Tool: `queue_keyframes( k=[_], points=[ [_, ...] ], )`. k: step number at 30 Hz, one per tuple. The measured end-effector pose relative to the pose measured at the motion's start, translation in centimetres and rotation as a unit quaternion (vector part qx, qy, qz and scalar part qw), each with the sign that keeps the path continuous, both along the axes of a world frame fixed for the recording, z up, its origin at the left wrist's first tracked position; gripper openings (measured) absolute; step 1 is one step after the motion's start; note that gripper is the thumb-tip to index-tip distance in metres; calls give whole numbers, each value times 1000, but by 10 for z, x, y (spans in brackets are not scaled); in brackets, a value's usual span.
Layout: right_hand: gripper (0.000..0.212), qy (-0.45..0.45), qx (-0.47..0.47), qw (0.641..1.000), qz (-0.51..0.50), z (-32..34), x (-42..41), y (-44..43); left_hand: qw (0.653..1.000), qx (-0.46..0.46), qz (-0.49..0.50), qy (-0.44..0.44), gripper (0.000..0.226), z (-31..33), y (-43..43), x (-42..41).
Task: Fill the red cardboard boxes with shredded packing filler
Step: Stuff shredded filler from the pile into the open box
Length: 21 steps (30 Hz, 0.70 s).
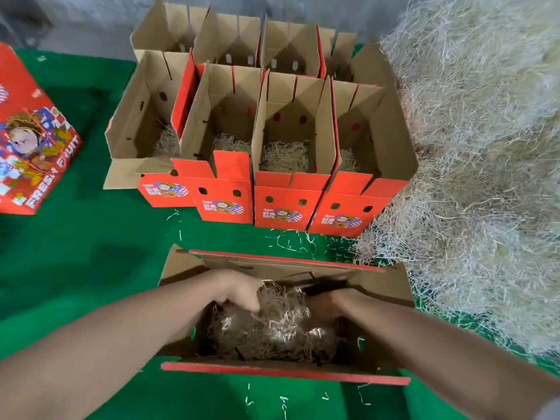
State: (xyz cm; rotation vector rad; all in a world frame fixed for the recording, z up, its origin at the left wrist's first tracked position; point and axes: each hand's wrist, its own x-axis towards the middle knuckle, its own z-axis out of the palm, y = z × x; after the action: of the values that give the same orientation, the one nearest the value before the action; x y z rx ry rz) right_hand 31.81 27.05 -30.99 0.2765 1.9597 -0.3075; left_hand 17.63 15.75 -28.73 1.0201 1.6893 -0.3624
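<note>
An open red cardboard box stands right in front of me on the green mat. Shredded packing filler lies inside it. My left hand reaches into the box and presses down on the filler with its fingers bent over it. My right hand is deeper in the box in shadow, down in the filler, its fingers partly hidden. A big heap of pale shredded filler rises at the right.
Behind the near box stand two rows of open red boxes; the front row holds some filler. A closed printed red box lies at the left. Loose shreds dot the green mat. A grey floor lies beyond.
</note>
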Motion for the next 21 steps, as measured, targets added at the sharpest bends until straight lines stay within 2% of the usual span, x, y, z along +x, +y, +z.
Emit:
queue_keyframes(
  k=[3,5,7,9,11,13,17,19,21],
  points=[
    [44,37,27,993,108,1,2,-3,992,32,-118,39,51,10,-13,-2],
    [34,70,63,986,141,9,-2,-13,977,77,-179,89,33,19,-19,-2],
    [29,130,42,978,159,5,-9,-22,958,124,-229,118,19,23,-15,0],
    [30,177,-5,969,170,2,-16,-35,953,99,-269,99,14,17,-8,5],
    [41,135,13,973,186,-9,-19,-42,945,4,-313,91,24,2,-5,12],
    [51,76,53,981,170,-20,-18,-41,935,-54,-324,133,35,-12,-11,12],
    [46,30,75,977,198,-27,3,-24,917,-112,-339,177,36,-25,-28,-4],
    [45,37,78,976,200,-28,9,-21,931,-112,-310,157,33,-31,-32,-8],
    [33,75,70,970,220,-20,2,-28,963,-50,-223,142,29,-33,-28,-2]
  ],
)
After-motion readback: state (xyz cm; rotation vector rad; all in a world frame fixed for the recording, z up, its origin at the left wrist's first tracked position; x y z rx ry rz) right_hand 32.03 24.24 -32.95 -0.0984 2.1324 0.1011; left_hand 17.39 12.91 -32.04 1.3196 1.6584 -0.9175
